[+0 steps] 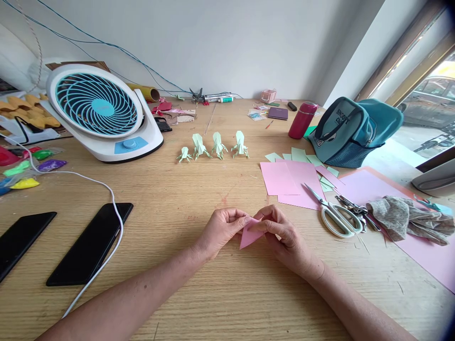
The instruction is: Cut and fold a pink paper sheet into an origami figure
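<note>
One small, folded pink paper piece [250,234]

Your left hand [224,229] and right hand [285,236] pinch it over the brown wooden table [159,189]. Likely light and easily creased, it wants gentle edge holds. Four pale-green paper figures [218,143] stand beyond.

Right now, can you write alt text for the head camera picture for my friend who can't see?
A person's left hand and right hand hold a small piece of pink paper over a wooden table. Beyond them stand four pale green paper figures, with a fan to the left and scissors to the right.
</note>
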A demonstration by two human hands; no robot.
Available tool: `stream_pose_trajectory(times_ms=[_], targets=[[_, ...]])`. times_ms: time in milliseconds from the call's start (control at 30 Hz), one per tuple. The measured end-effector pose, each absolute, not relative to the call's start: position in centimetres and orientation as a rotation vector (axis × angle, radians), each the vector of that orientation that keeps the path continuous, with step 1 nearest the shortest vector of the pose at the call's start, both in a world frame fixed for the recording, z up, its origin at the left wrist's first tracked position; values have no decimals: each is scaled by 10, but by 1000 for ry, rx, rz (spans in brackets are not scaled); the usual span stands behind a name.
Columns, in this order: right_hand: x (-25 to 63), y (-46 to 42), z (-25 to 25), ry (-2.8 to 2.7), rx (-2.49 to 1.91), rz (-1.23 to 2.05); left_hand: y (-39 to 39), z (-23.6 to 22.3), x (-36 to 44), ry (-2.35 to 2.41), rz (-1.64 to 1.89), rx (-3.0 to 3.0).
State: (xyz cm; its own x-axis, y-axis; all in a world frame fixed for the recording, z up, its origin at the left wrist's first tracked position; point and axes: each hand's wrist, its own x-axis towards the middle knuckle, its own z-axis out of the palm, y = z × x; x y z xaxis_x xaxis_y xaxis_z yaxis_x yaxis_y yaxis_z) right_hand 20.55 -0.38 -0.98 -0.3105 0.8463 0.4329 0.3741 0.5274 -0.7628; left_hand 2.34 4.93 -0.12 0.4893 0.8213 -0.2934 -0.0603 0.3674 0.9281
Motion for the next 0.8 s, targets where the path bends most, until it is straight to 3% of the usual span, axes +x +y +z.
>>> stream_pose_trajectory(times_ms=[200, 500, 800], targets=[[209, -4, -11, -1754, -1093, 705, 53, -2, 22, 873, 756, 983], [219, 0, -11, -1395, -1098, 1114, 56, -3, 19, 867, 798, 986], [210, 3, -3, -1471, -1238, 1247, 47, -2, 21, 822, 852, 1541]])
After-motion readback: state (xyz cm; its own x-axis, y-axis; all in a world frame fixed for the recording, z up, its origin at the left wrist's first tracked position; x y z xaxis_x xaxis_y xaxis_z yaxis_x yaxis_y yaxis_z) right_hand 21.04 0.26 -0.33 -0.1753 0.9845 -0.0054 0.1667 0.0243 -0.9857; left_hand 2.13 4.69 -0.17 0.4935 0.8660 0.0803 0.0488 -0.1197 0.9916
